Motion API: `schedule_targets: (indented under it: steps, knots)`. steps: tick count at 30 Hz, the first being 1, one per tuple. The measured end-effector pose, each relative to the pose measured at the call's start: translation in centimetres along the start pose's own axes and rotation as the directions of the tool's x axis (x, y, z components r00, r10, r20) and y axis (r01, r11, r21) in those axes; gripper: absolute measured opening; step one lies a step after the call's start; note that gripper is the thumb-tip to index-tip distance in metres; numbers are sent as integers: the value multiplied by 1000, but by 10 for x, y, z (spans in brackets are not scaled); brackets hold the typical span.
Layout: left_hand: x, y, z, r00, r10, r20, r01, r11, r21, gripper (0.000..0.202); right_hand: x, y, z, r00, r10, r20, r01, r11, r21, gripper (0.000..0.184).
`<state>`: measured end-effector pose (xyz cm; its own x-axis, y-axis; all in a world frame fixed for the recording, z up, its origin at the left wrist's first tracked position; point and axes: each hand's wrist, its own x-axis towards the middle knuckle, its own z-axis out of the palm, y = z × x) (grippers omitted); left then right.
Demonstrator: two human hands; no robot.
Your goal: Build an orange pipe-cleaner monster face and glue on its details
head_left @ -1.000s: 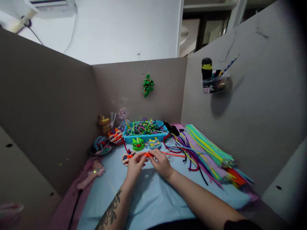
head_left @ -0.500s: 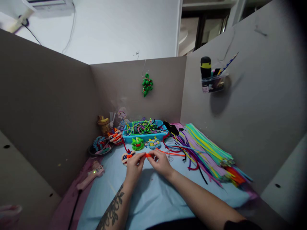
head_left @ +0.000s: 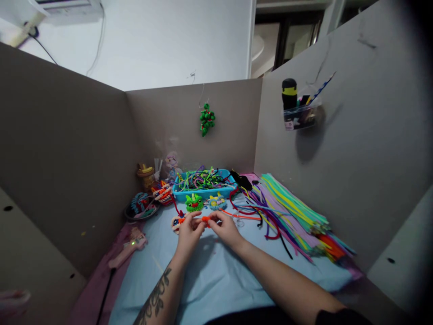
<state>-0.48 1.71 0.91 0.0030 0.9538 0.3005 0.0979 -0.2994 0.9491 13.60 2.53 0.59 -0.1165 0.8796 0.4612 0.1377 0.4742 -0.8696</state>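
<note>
A small, bright orange fuzzy piece of pipe cleaner (head_left: 205, 219), twisted or coiled, is between the fingertips of both hands over the middle of the table. My right hand (head_left: 227, 231) pinches its right side between thumb and fingers. On the other side, my left hand (head_left: 189, 234) has its thumb and fingertips closed around the left end. Behind my left hand lies an orange, white and blue pipe-cleaner animal head (head_left: 175, 223), partly covered by the fingers. Just beyond the hands sit a green pipe-cleaner head (head_left: 194, 203) and a light blue and yellow one (head_left: 217, 201).
A blue tray (head_left: 184, 197) of tangled pipe cleaners stands at the back. Bundles of straight pipe cleaners (head_left: 291, 203) spread along the right. At left are a pink glue gun (head_left: 128, 248) with a lit green light and a dark dish (head_left: 130, 214). Grey panels enclose three sides.
My left fingers have opened a little and shifted, so more of the orange piece shows. The right hand has hardly moved, still pinching it.
</note>
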Motion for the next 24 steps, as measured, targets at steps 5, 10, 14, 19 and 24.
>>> schedule_targets:
  steps: [5, 10, 14, 19, 24]
  knots:
    - [0, -2, 1, 999, 41, 22, -43, 995, 87, 28, 0, -1, 0, 1000, -1, 12, 1, 1000, -18, 10]
    - [0, -4, 1, 998, 50, 30, -53, 992, 119, 18, 0, -6, -1, 1000, 26, 11, -26, 999, -48, 8]
    - [1, -5, 0, 997, 76, 6, -76, 986, 147, 15, 0, -5, 0, 998, 33, 52, -33, 999, 1, 9]
    - [1, -4, 1, 998, 58, -15, -56, 991, 124, 14, -1, -2, -1, 995, 11, 99, -10, 1000, -10, 13]
    - [0, 0, 3, 997, 13, -81, -5, 995, 103, 17, 0, -3, -2, 998, -47, 49, 52, 993, -105, 14]
